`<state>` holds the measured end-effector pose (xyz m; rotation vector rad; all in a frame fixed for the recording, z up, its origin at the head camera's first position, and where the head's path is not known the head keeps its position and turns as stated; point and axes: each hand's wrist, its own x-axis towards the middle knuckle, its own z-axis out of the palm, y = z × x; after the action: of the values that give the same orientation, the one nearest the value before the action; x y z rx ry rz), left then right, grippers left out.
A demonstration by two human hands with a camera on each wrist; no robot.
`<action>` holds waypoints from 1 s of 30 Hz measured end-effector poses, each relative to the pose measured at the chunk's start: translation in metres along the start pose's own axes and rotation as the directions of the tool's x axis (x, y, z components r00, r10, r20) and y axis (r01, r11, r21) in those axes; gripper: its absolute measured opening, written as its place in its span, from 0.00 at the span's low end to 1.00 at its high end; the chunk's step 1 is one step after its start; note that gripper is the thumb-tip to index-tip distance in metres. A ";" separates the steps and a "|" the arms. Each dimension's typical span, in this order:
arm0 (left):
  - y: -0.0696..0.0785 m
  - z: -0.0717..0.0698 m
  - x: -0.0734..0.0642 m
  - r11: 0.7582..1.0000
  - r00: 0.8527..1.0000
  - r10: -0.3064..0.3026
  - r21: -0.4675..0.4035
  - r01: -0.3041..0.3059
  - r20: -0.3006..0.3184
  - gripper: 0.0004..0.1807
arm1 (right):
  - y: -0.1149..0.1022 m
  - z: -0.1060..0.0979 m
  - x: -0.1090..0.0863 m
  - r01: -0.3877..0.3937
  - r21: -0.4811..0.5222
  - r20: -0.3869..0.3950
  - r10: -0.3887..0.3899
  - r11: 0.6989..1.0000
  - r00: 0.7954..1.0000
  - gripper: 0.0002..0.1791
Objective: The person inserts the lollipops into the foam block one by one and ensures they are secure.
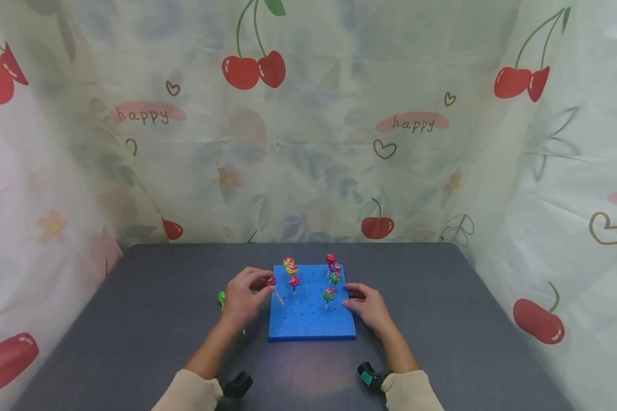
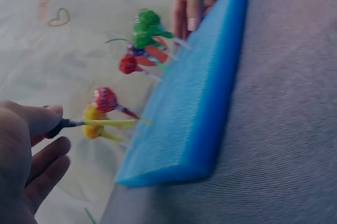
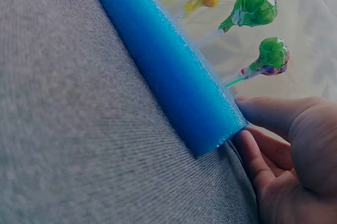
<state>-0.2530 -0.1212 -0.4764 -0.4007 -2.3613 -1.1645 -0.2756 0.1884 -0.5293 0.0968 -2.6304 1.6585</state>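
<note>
My left hand [image 1: 244, 298] pinches a dark red lollipop [image 1: 271, 281] by its head between thumb and fingers. Its yellow stick [image 2: 108, 123] points down toward the left part of a blue foam board [image 1: 308, 328]. At the board's right edge, my right hand [image 1: 371, 307] holds the side, thumb at the top edge and fingers along the side. Standing in the board on the left are yellow lollipops [image 1: 288, 262] and a red one [image 1: 294, 281]. On the right stand a red lollipop [image 1: 331, 258], a purplish one [image 1: 335, 267] and green ones [image 1: 329, 294].
A green lollipop [image 1: 221, 297] lies on the dark grey table [image 1: 416, 268] left of the board, partly behind my left hand. Rows of small holes dot the board. A printed curtain [image 1: 308, 114] hangs around the back and sides of the table.
</note>
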 end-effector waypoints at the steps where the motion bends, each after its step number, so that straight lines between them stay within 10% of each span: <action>1: 0.001 0.002 -0.001 1.000 1.000 0.011 0.010 -0.011 -0.001 0.14 | 0.000 0.000 0.000 -0.003 0.001 -0.001 0.003 1.000 1.000 0.20; 17: 0.009 0.030 0.006 0.944 0.950 0.307 0.146 -0.297 -0.055 0.15 | 0.005 0.000 0.003 -0.004 0.014 0.003 0.004 1.000 1.000 0.21; 30: 0.014 0.043 0.011 0.910 0.920 0.390 0.167 -0.380 -0.027 0.13 | 0.002 -0.001 0.001 -0.006 0.008 0.001 0.006 1.000 1.000 0.21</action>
<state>-0.2680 -0.0776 -0.4844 -0.7272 -2.1714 -0.7862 -0.2769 0.1898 -0.5304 0.0900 -2.6277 1.6715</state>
